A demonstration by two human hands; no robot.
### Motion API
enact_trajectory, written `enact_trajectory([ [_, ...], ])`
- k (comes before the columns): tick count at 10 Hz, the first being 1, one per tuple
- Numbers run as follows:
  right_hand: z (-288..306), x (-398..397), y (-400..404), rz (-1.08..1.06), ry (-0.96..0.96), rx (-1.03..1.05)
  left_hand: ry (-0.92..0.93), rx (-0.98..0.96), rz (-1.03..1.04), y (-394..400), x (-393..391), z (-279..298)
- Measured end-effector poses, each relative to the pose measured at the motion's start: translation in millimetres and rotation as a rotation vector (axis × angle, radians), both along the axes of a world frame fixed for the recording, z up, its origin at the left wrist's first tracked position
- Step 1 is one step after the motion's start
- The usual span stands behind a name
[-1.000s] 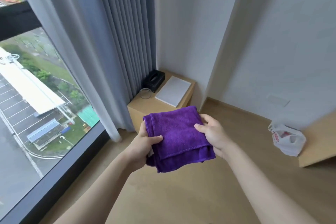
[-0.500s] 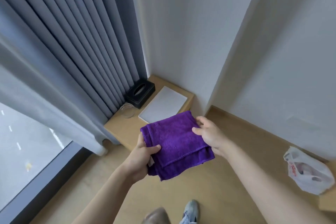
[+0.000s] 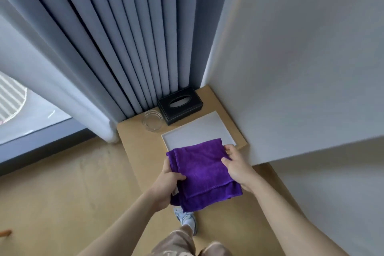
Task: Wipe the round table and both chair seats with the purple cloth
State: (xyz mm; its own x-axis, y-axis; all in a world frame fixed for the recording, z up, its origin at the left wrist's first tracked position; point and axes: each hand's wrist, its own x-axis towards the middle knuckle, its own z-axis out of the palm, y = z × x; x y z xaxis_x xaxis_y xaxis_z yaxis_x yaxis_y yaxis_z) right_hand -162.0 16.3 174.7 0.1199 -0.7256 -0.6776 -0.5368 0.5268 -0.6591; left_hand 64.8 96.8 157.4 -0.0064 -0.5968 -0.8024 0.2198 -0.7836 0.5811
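Head view: white tray [image 3: 197, 131], tissue box [image 3: 180, 105] beyond cloth [image 3: 204, 174].

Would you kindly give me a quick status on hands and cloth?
Left hand and right hand both grip the folded purple cloth, held in the air. No round table or chairs in view. Low wooden stand ahead.

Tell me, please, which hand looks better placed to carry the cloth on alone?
Probably the left hand: its thumb lies over the folded cloth with the fingers hidden beneath, pinching the stacked edge. The right hand only holds the far side.
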Motion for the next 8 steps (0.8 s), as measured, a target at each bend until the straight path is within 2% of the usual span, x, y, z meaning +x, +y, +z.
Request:
enact_trajectory([
  [4,-145,17,-149,0.249,0.151,0.067,-0.08,0.015,0.102,-104,-11,-116],
  [6,-220,27,-186,0.379,0.223,0.169,-0.134,0.161,0.259,-115,3,-178],
  [7,-223,19,-188,0.434,0.28,0.219,-0.145,0.203,0.284,-107,9,-184],
  [8,-202,12,-184,0.447,0.289,0.154,-0.214,0.237,0.309,-97,9,-160],
])
